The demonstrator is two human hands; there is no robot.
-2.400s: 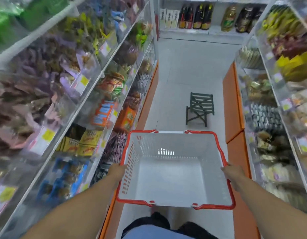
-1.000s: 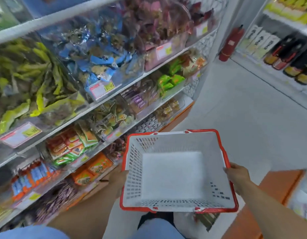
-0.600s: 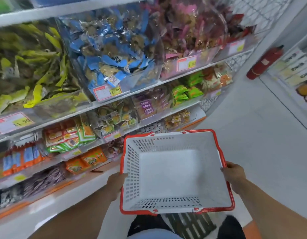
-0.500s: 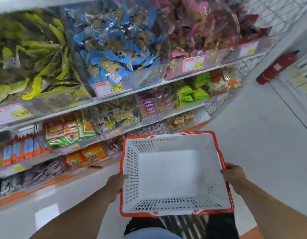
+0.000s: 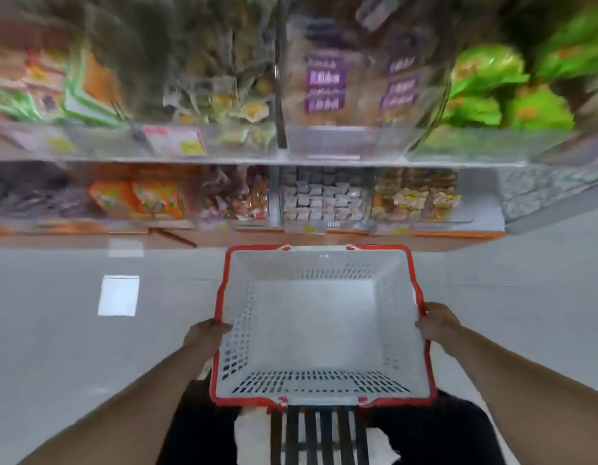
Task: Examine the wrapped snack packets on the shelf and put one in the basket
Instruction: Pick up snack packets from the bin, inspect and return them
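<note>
I hold an empty white basket (image 5: 319,260) with a red rim low in front of me. My left hand (image 5: 205,335) grips its left side and my right hand (image 5: 436,320) grips its right rim. Beyond the basket stands a snack shelf (image 5: 290,159), blurred by motion. Its upper tier holds clear bins of wrapped packets: purple-labelled packets (image 5: 324,83) in the middle, green packets (image 5: 485,85) to the right. The lower tier shows small pale wrapped packets (image 5: 321,201), orange packets (image 5: 139,199) and yellowish packets (image 5: 415,201).
A dark slatted stool (image 5: 316,434) sits under me, below the basket. Pale tiled floor (image 5: 89,330) lies between me and the shelf's orange base (image 5: 458,233). Price labels (image 5: 175,140) hang on the bin fronts.
The view has swung to face the shelf squarely and dropped lower, close to the two bottom tiers. The stool now shows beneath me. Both hands keep their hold on the basket.
</note>
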